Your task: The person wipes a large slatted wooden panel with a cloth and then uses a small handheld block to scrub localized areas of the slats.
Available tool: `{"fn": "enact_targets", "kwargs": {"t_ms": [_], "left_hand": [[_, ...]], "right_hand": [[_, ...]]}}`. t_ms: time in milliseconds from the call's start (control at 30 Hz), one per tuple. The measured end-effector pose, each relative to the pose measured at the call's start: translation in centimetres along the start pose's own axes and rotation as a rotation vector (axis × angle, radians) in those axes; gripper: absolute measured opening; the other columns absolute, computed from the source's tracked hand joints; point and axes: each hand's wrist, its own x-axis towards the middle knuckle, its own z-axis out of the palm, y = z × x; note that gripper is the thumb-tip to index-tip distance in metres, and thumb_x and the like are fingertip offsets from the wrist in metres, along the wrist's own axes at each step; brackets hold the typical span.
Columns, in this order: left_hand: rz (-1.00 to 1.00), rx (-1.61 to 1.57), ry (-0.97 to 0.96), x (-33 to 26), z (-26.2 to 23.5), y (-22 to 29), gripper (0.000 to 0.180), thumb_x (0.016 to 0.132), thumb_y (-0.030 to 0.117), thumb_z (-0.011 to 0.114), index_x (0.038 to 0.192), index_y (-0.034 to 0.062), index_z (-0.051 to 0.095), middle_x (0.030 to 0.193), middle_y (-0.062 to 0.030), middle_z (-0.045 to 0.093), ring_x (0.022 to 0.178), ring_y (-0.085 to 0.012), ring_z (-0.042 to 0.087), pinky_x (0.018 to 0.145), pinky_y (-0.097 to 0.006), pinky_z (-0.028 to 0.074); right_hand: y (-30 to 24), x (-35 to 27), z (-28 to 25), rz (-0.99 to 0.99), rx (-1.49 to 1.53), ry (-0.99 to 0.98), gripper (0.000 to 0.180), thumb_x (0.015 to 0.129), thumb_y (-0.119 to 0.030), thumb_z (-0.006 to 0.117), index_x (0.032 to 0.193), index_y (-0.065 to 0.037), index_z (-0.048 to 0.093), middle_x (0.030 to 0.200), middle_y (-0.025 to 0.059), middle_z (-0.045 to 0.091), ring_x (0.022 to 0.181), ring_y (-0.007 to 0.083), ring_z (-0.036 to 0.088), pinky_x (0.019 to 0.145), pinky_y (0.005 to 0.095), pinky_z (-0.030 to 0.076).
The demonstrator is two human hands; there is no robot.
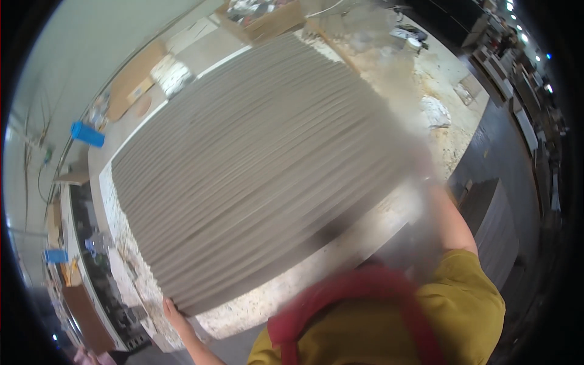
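Gripping slab (255, 164) corner: left hand (173, 313) fingers | long axis near-left to far-right | right hand (426, 176) blurred, unclear

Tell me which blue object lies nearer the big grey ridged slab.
The upper blue cylinder, lying beside the grey ridged slab; the other blue item sits lower, nearer the picture's left rim.

The left hand (172, 311) reached up from the lower edge, fingers curled in a grip. The right arm stretched upward, its hand (421, 163) motion-blurred, state unclear.
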Motion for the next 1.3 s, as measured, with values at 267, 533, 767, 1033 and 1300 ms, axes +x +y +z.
{"fn": "enact_targets", "kwargs": {"t_ms": [267,533,767,1033,1300], "left_hand": [[-0.133,0.083,-0.013,14.7,-0.2,4.0,0.071,0.092,0.055,0.035,0.144,0.007,0.026,0.145,-0.0131,0.035,0.13,-0.0291,0.035,0.104,-0.046,0.026],[0.2,0.716,0.126,14.9,7.7,9.1,0.062,0.091,0.051,0.048,0.09,-0.0087,0.065,0.08,-0.0256,0.065,0.077,-0.0363,0.061,0.074,-0.042,0.046],[0.189,0.725,0.13,12.8,6.0,8.5,0.055,0.092,0.048,0.045,0.103,-0.004,0.062,0.095,-0.027,0.063,0.094,-0.0413,0.059,0.082,-0.042,0.044],[0.135,0.792,0.291,18.8,12.5,13.4,0.074,0.084,0.058,0.05,0.11,-0.0104,0.056,0.106,-0.0311,0.06,0.104,-0.0424,0.056,0.09,-0.042,0.043],[0.114,0.553,0.101,19.4,8.7,13.1,0.064,0.089,0.054,0.047,0.108,-0.0063,0.059,0.091,-0.0198,0.065,0.088,-0.03,0.06,0.084,-0.038,0.044]], "right_hand": [[-10.7,10.1,4.4,-0.087,-0.124,-0.141,0.065,0.088,-0.051,0.05,0.131,-0.002,0.044,0.122,0.0237,0.054,0.115,0.0351,0.051,0.096,0.0374,0.041],[-7.8,14.8,9.1,0.03,-0.462,-0.16,0.061,0.083,-0.061,0.048,0.088,-0.003,0.064,0.072,0.0146,0.06,0.069,0.0263,0.058,0.067,0.0377,0.044],[-7.4,15.2,8.8,0.177,-0.39,-0.347,0.072,0.084,-0.062,0.047,0.117,0.002,0.056,0.105,0.0235,0.062,0.098,0.0344,0.058,0.085,0.0385,0.043],[-5.6,22.7,12.9,0.2,-0.235,-0.36,0.079,0.083,-0.062,0.05,0.131,0.001,0.045,0.124,0.0249,0.054,0.115,0.0358,0.052,0.096,0.0387,0.039],[-8.6,22.8,12.9,0.2,-0.278,-0.552,0.074,0.085,-0.056,0.054,0.132,-0.001,0.042,0.104,0.0152,0.063,0.101,0.0259,0.058,0.088,0.0332,0.043]]}}
